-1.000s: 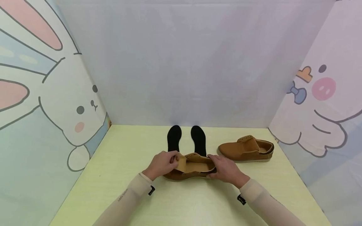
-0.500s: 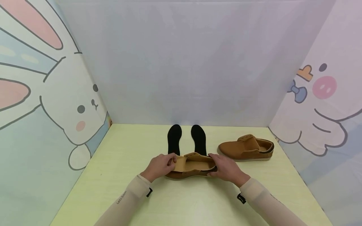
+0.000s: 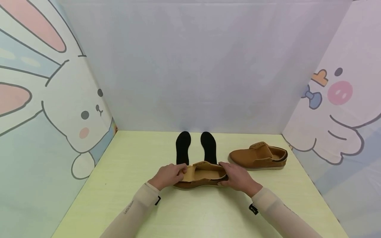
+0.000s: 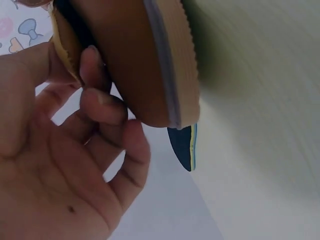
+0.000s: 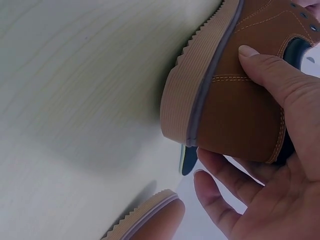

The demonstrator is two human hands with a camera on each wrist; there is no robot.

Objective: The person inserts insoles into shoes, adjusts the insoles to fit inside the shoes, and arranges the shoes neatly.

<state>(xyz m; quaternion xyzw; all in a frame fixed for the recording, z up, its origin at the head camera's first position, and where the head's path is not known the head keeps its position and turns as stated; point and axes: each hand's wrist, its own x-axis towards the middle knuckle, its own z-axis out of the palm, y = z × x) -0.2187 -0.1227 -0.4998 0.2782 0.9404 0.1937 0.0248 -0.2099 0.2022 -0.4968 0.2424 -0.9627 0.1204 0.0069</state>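
Note:
A brown lace-up shoe [image 3: 193,186] without laces lies sideways in front of me, toe to the left, its tan inside showing. My left hand [image 3: 166,176] pinches the shoe's tongue [image 3: 189,174] between thumb and fingers and holds it folded back toward the toe. In the left wrist view, the fingers curl at the tongue's edge beside the toe. At the other end my right hand [image 3: 239,178] grips the heel. The right wrist view has the thumb [image 5: 270,70] on the brown side, while the fingers reach round the far side of the heel.
Two black insoles [image 3: 183,148] stretch side by side behind the shoe, their near ends hidden by it. A matching brown shoe [image 3: 247,159] stands at the right, its toe pointing left. Cartoon-printed cloth walls enclose the pale yellow table [image 3: 134,148] on three sides.
My left hand has shifted slightly left and down, laying the shoe's tongue further back and opening the shoe wider. The right hand stays at the heel.

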